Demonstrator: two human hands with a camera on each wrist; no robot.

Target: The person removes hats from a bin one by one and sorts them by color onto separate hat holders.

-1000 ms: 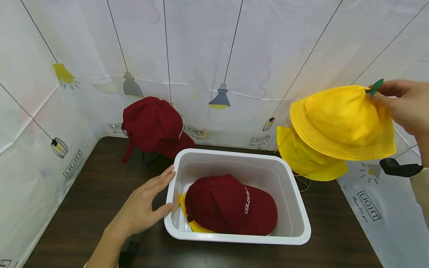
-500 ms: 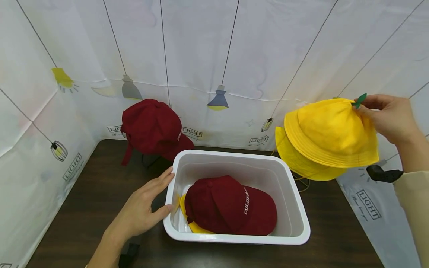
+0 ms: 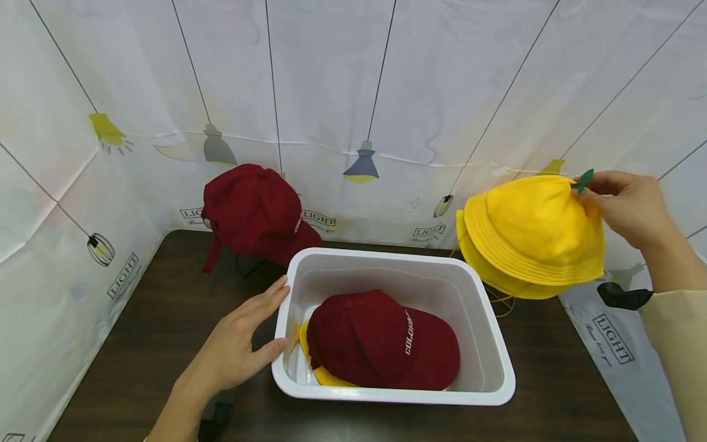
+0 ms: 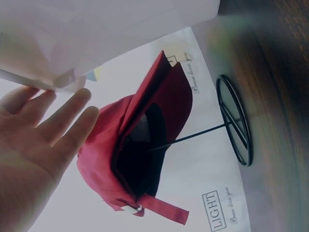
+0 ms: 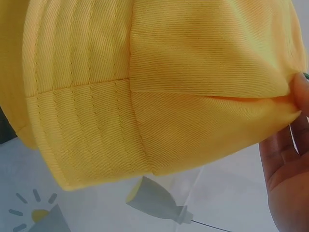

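Note:
My right hand [image 3: 629,199] pinches the crown of a yellow bucket hat [image 3: 530,221] beside its small green leaf [image 3: 582,180]. In the right wrist view this hat's stitched brim [image 5: 82,96] hangs toward the left. A second yellow hat [image 3: 494,283] shows just below and behind it, mostly covered. My left hand [image 3: 237,344] rests its straight fingers and thumb against the left rim of a white plastic bin [image 3: 491,344]. Inside the bin a dark red cap [image 3: 381,341] with white lettering lies over something yellow [image 3: 331,376], of which only an edge shows.
Another dark red cap [image 3: 251,209] sits at the back left on a thin black wire stand [image 4: 234,121]. A white printed sheet [image 3: 309,73] walls off the back and sides of the dark wooden table [image 3: 149,362]. A thin cord loop [image 3: 507,307] lies behind the bin's right side.
My right hand has moved left and down with the yellow hat, which now overlaps the second yellow hat more. The left hand and the bin stay in place.

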